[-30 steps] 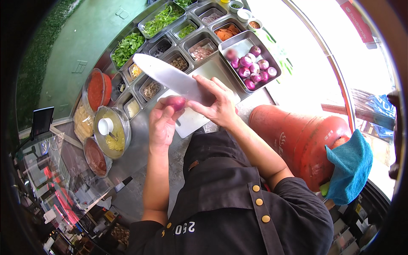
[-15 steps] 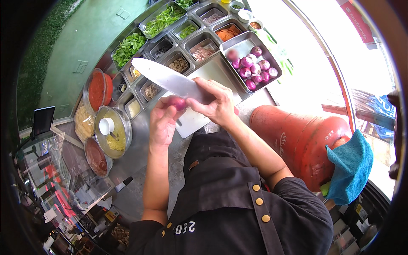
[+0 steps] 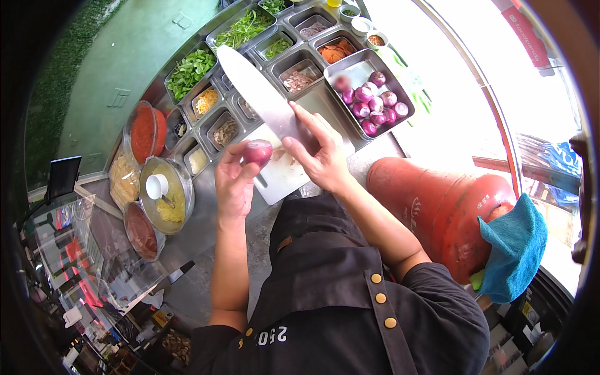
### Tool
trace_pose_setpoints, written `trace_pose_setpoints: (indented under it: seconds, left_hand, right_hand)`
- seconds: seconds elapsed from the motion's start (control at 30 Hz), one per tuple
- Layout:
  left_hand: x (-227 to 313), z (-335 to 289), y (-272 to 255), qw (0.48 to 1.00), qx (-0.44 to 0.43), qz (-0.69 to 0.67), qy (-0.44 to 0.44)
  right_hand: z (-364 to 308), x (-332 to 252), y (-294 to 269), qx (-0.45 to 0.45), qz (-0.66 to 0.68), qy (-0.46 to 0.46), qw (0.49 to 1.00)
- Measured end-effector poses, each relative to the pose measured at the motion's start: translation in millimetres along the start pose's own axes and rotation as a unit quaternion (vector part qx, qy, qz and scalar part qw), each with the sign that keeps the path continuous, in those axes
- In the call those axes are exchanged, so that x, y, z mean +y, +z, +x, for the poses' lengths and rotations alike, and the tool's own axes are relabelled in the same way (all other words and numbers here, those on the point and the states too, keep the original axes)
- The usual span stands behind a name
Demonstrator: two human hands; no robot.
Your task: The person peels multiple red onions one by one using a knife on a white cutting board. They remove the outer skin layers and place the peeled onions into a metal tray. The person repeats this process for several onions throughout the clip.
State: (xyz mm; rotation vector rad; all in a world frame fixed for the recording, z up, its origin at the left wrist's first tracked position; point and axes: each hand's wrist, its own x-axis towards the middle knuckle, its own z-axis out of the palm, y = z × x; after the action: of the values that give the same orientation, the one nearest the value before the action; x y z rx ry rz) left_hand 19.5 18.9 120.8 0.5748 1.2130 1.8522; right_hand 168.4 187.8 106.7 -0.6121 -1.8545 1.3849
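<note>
Between the fingertips and thumb of my left hand is a red onion, held up over the near left part of a white cutting board. My right hand grips a large kitchen knife near the base of its broad blade, with the handle hidden by the hand. The blade slants up and to the left, its tip above the food pans. Onion and blade are apart. Small pale scraps lie on the board beneath my hands. To the right of the board, a metal tray holds several red onions.
Metal pans of greens, sliced carrot and other toppings run along the far side. Bowls of red sauce and a yellow mash stand at left. A red gas cylinder with a teal cloth is close on my right.
The knife has swung more upright, its tip moving away and to the right. My hands have drawn apart, and the blade has come off the onion.
</note>
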Motion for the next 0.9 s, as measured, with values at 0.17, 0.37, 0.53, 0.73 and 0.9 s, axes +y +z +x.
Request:
trace_pose_setpoints:
  seconds: [0.17,0.37,0.53,0.73,0.9]
  left_hand:
    - [4.4,0.1,7.4,0.999,0.016,-0.042,-0.01]
    - [7.6,-0.1,11.7,0.999,0.001,-0.037,-0.02]
    - [6.1,-1.2,12.7,0.999,0.008,-0.038,-0.024]
    - [4.9,-1.4,12.0,0.999,0.019,-0.023,-0.026]
    - [1.1,-2.4,11.0,0.999,0.036,-0.008,-0.028]
  right_hand:
    - [0.2,-6.3,-1.6,-0.015,-0.013,-0.039,0.999]
    - [-0.5,-13.3,-4.2,-0.01,-0.015,-0.05,0.999]
    - [-1.8,-15.1,-7.3,-0.028,-0.015,-0.037,0.999]
    - [-3.3,-9.5,-4.7,-0.011,-0.017,-0.055,0.998]
    - [-4.9,-1.6,-2.8,-0.018,-0.002,-0.045,0.999]
